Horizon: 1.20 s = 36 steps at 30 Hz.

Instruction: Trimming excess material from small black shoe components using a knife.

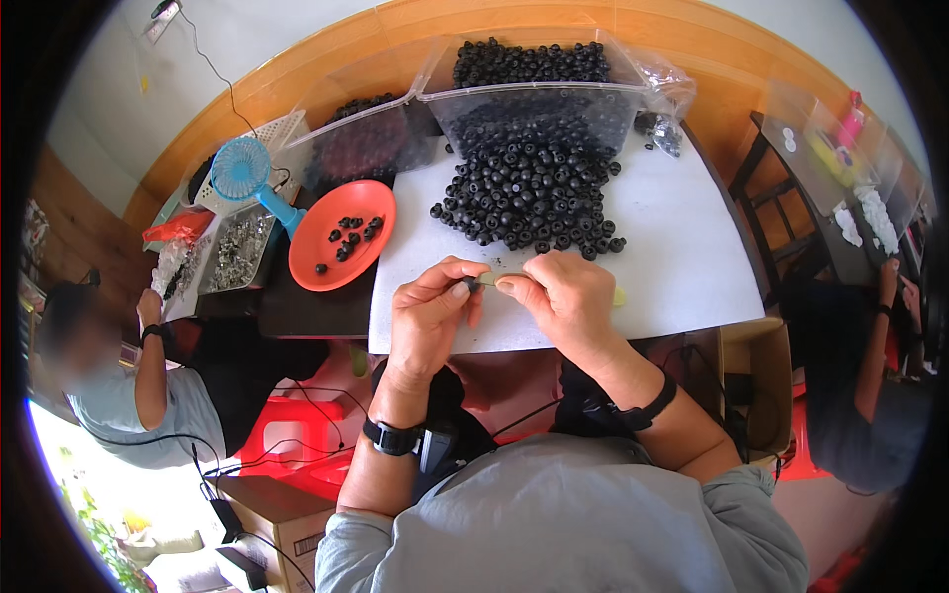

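Note:
Both of my hands meet over the near edge of the white sheet (682,257). My left hand (423,314) is closed, pinching a small round black part (471,285) between thumb and fingertips. Against that part my right hand (571,301) presses a thin, pale, blade-like piece (486,279), gripped by thumb and bent forefinger; its full shape is hidden by the fingers. Just beyond lies a large heap of similar black parts with holes (534,193). At the left, an orange-red plate (304,247) holds several more.
Clear plastic bins (633,99) of black parts stand behind the heap. A blue handheld fan (240,170) and a tray of small metal pieces (237,252) are at the left. Co-workers sit on both sides, one with a watch-banded wrist (150,329). A cardboard box (771,385) stands below right.

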Tool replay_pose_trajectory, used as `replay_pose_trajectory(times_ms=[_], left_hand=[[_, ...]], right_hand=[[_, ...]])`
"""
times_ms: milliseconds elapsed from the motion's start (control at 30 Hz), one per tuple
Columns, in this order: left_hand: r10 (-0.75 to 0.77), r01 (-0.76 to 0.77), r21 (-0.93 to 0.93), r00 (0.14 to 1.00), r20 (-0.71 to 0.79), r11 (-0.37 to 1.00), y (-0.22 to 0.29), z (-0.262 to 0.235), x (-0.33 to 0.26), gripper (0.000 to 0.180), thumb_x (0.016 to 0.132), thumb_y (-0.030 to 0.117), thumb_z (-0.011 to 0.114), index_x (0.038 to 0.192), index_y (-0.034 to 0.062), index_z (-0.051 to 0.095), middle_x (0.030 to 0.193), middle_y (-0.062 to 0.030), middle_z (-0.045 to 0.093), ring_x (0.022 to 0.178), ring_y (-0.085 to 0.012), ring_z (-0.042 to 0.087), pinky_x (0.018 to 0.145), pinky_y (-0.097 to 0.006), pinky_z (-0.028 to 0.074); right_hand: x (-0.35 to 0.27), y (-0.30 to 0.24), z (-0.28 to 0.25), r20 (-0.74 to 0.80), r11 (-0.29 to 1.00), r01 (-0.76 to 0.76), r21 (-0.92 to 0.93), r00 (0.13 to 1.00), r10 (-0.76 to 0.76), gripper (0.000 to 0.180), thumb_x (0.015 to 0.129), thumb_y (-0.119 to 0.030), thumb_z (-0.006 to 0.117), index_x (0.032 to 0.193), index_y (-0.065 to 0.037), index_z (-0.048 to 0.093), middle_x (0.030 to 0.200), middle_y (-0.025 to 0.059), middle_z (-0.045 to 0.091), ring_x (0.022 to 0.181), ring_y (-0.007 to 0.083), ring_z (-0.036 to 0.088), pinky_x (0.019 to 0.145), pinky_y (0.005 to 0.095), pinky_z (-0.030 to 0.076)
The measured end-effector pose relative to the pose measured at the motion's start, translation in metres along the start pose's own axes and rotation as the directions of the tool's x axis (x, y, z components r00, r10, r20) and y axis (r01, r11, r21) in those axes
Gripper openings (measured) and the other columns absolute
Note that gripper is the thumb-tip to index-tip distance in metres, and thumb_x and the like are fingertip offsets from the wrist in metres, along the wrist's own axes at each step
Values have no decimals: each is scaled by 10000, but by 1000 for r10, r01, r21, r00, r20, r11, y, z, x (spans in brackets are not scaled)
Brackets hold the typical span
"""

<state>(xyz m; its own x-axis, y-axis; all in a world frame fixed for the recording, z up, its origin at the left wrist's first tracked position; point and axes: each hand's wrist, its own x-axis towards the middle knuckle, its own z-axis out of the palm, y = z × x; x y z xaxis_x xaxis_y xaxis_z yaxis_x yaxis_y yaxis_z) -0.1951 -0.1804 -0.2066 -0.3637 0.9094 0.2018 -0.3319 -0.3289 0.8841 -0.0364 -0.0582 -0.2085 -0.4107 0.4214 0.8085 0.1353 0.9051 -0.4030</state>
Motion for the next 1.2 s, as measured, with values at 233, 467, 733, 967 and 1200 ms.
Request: replay_pose_trajectory(times_ms=[233, 467, 733, 967, 1200], left_hand=[[-58, 57, -28, 998, -24, 998, 3, 0, 1, 213, 996, -33, 595, 1165, -66, 720, 1066, -85, 663, 845, -173, 607, 705, -300, 501], [-35, 33, -59, 999, -30, 998, -2, -1, 0, 210, 1000, -41, 586, 1161, -65, 719, 1099, -98, 680, 855, -171, 612, 707, -303, 508], [-18, 17, -26, 999, -26, 999, 0, 2, 0, 225, 1005, -46, 578, 1173, -57, 728, 1116, -89, 668, 855, -164, 606, 704, -299, 505], [-37, 37, 6, 999, -26, 999, -2, 4, 1, 237, 1002, -40, 588, 1195, -59, 724, 1086, -83, 672, 838, -163, 609, 697, -293, 504], [-10, 8, -62, 1000, -28, 998, -2, 4, -2, 257, 1013, -4, 611, 1241, -60, 714, 1061, -80, 670, 870, -169, 623, 717, -308, 525]], right_hand=[[1, 1, 0, 42, 999, 36, -28, 999, -34, 338, 877, -293, 807, 738, -102, 565, 637, 50, 574, 566, 270, 592, 505, 413, 447], [1, 1, 0, 53, 999, 35, -25, 998, -34, 333, 884, -293, 803, 747, -98, 570, 639, 50, 579, 564, 271, 599, 507, 411, 454], [1, 1, 0, 58, 1000, 22, -21, 998, -21, 323, 880, -290, 806, 758, -97, 579, 637, 62, 585, 564, 283, 600, 505, 418, 452], [-1, -2, -1, 48, 999, 29, 22, 998, -30, 331, 857, -281, 831, 737, -105, 578, 615, 57, 566, 548, 275, 580, 494, 400, 430], [-1, -7, -3, -46, 996, -62, 63, 997, 65, 303, 856, -269, 840, 746, -104, 611, 621, 52, 581, 544, 262, 572, 501, 391, 424]])
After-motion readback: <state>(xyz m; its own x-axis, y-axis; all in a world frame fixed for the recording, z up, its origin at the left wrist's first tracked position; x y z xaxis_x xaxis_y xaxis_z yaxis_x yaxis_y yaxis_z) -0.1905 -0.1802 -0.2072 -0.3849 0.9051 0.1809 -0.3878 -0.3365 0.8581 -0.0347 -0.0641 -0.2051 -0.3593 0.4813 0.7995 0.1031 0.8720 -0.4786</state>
